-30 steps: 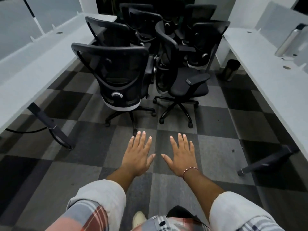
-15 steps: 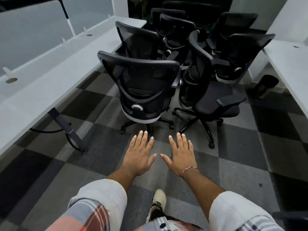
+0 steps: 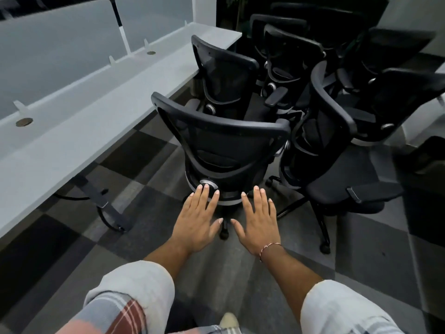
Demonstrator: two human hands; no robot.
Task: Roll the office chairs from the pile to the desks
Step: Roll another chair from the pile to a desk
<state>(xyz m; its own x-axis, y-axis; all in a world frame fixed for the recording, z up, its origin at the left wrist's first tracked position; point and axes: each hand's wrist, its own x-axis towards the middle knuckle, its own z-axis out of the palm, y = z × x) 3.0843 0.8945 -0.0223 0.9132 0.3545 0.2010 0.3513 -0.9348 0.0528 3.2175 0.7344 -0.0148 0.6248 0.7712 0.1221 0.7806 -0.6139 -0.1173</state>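
Note:
Several black mesh-backed office chairs stand crowded together ahead. The nearest chair (image 3: 221, 145) has its back toward me, a round silver knob low on the backrest. A second chair (image 3: 337, 169) stands to its right, turned sideways with its seat and armrest showing. My left hand (image 3: 196, 220) and my right hand (image 3: 258, 220) are stretched out flat, palms down, fingers straight, in front of the nearest chair's lower back. Both hold nothing; whether the fingertips touch the chair I cannot tell.
A long white desk (image 3: 79, 121) with frosted divider panels runs along the left, its dark leg (image 3: 103, 203) and a cable on the checkered grey carpet. More chairs (image 3: 286, 61) fill the back. A dark bin (image 3: 431, 153) sits at the right edge.
I have walked closer to the pile. The nearest chair now sits right in front of my outstretched hands, and the view has swung left toward the left desk.

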